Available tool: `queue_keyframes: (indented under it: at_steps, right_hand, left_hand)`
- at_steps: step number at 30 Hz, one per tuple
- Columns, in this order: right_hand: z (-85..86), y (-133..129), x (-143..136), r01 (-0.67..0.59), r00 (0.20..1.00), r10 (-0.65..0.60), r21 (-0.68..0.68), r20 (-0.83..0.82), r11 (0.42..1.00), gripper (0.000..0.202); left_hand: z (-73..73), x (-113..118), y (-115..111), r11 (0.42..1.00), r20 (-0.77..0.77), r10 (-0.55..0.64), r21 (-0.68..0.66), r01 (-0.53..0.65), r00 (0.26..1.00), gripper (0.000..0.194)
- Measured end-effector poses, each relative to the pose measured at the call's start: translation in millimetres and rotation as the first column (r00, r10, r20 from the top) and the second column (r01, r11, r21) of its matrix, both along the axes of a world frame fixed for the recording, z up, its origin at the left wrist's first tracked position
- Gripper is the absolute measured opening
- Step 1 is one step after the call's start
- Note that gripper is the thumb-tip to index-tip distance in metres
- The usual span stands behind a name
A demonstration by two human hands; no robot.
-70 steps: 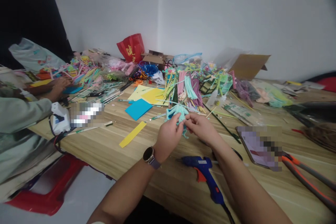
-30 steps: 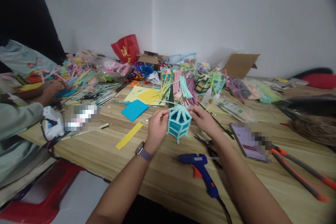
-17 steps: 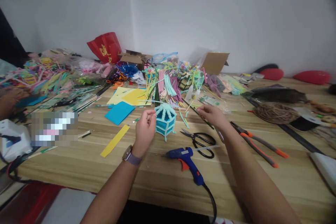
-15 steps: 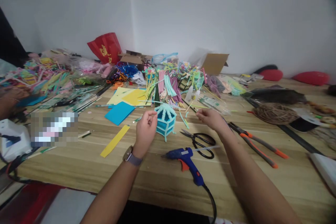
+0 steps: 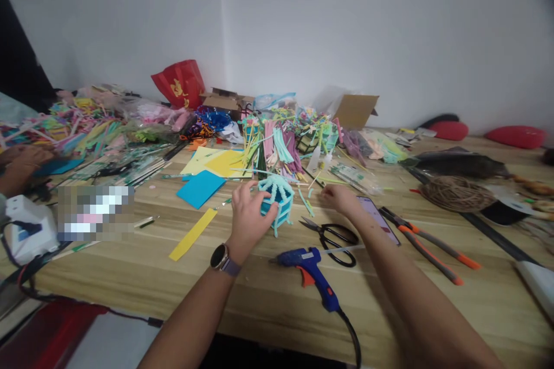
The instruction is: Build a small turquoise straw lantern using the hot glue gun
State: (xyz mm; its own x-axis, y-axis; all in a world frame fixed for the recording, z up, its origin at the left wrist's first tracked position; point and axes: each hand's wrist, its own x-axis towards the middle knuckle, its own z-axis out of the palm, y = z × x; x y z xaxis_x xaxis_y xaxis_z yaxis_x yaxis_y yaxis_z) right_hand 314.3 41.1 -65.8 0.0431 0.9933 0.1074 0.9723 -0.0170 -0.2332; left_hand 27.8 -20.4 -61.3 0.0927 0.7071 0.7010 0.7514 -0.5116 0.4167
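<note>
A small turquoise pipe-cleaner lantern [image 5: 284, 207] with blue panels and a ribbed, domed top stands upright on the table. My left hand [image 5: 252, 212] grips its left side, the thumb across the front and the fingers partly behind. Right of it, my right hand [image 5: 340, 200] is closed low over the tabletop, fingertips curled together; whatever they may hold is hidden. Black-handled scissors [image 5: 340, 236] lie between my arms. Nearer to me is a blue glue gun [image 5: 309, 259] with a red trigger and a clear glue stick in its back.
A phone [image 5: 378, 220] lies partly under my right forearm, beside orange-handled pliers [image 5: 433, 242]. Blue sheets [image 5: 201, 187] and a yellow strip [image 5: 193, 234] are at left. Bundled pipe cleaners [image 5: 277, 144] are heaped behind. Another person's hands [image 5: 26, 161] show at far left.
My left hand has opened out and moved right onto the lantern, closing around its side. My right hand has stayed about where it was, and more of the phone now shows.
</note>
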Motion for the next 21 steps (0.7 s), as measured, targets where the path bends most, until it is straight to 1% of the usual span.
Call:
queue_keyframes:
  at_steps: [3, 6, 8, 10, 13, 15, 21]
  right_hand:
    - [0.2, 10.6, 0.2, -0.005, 0.999, 0.005, 0.003, 0.032, 1.0, 0.018]
    - [-2.9, 20.4, -0.7, -0.012, 0.999, 0.012, 0.011, 0.038, 1.0, 0.021]
    - [-6.1, 25.5, 0.3, -0.01, 0.999, 0.009, 0.025, 0.035, 1.0, 0.025]
    - [-9.5, 29.0, 3.3, 0.004, 1.0, -0.005, 0.037, 0.031, 0.999, 0.029]
    - [-13.8, 31.3, 10.8, 0.045, 0.999, -0.046, 0.045, 0.029, 0.998, 0.03]
    - [-15.0, 31.3, 17.3, 0.084, 0.996, -0.085, 0.05, 0.029, 0.995, 0.029]
    - [-8.8, 29.4, 39.0, 0.205, 0.977, -0.207, 0.043, 0.047, 0.978, 0.031]
  left_hand:
    - [-3.1, 1.1, 0.8, 0.999, -0.055, -0.013, -0.048, 0.01, 0.998, 0.023]
    - [-5.9, -1.0, 4.4, 0.994, -0.076, -0.062, -0.091, 0.055, 0.995, 0.026]
    - [-6.9, -3.0, 6.9, 0.989, -0.061, -0.102, -0.109, 0.095, 0.993, 0.024]
    - [-7.3, -4.5, 8.4, 0.986, -0.038, -0.118, -0.119, 0.113, 0.992, 0.018]
    - [-6.8, -5.8, 8.8, 0.989, -0.019, -0.102, -0.112, 0.099, 0.995, 0.01]
    - [-6.0, -6.4, 8.4, 0.992, -0.015, -0.078, -0.097, 0.076, 0.997, 0.009]
    - [-5.6, -9.1, 8.9, 0.999, -0.024, 0.011, -0.03, -0.012, 1.0, 0.01]
